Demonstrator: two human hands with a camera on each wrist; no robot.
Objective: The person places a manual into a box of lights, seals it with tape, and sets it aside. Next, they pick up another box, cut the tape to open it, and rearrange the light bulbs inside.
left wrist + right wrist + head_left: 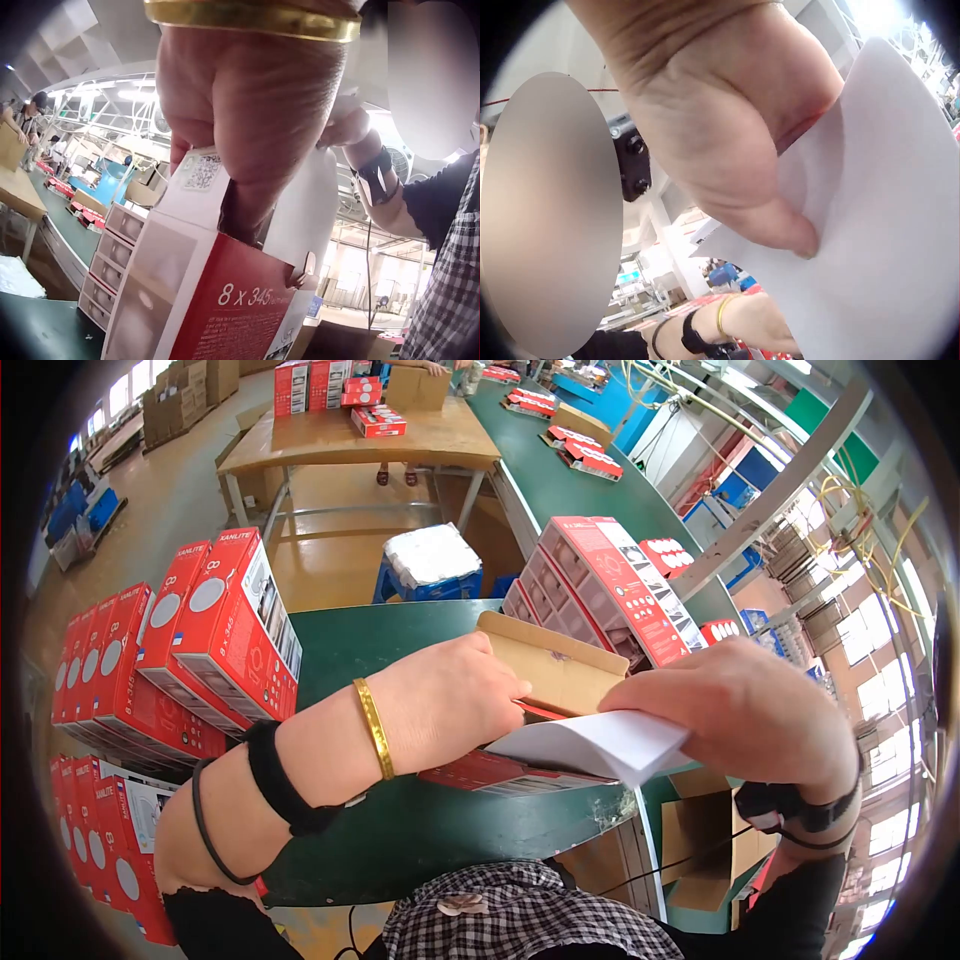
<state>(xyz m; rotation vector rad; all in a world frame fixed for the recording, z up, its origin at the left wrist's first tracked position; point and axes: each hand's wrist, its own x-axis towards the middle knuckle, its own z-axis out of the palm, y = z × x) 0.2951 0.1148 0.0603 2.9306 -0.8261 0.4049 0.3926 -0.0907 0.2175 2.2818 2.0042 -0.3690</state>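
An upright red and white carton, marked 8 x 345, stands with its top open in front of the person. A brown inner flap rises at its far side. The left hand, with a gold bracelet on its wrist, grips the carton at its upper edge; part of its fingers is hidden inside the opening. A bent white paper sheet leans over the carton's near side. Thumb and fingers of the right hand pinch this sheet, which curves away from the palm in the right wrist view.
Red cartons stand in rows at the left, and more red cartons are stacked just beyond the hands. An open brown box sits low at the right. Behind are a blue stool and a wooden table.
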